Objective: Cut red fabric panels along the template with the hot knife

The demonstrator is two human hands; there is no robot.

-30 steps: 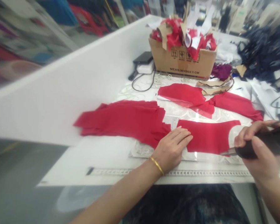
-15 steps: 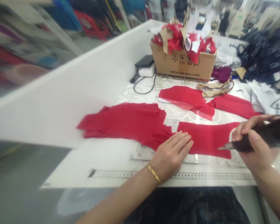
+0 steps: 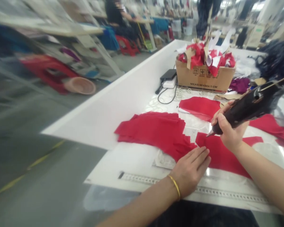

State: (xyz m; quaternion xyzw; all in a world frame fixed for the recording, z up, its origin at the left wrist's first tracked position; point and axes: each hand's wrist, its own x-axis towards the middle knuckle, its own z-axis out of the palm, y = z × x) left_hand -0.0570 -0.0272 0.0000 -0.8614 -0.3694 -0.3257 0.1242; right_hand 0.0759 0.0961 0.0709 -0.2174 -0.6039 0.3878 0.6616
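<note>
The right hand (image 3: pixel 229 129) is moving left since the earlier frame, carrying a dark corded handheld cutter (image 3: pixel 248 107) from the panel's far side toward its inner corner, and the head camera is swinging left too. The right fingers are wrapping closed around the cutter body, with the metal tip (image 3: pixel 209 134) angling down at the edge of the red fabric panel (image 3: pixel 217 154); contact is hard to tell. The left hand (image 3: pixel 190 171) is lying flat, fingers together and extended, pressing the cloth near where the panel meets the stacked red fabric (image 3: pixel 153 132). Both are resting on a clear sheet (image 3: pixel 164 159) on the white table (image 3: pixel 113 119), beside a measuring strip (image 3: pixel 191 189). Pressing close beside the tip seems good practice, keeping the layers from creeping and the edge clean.
</note>
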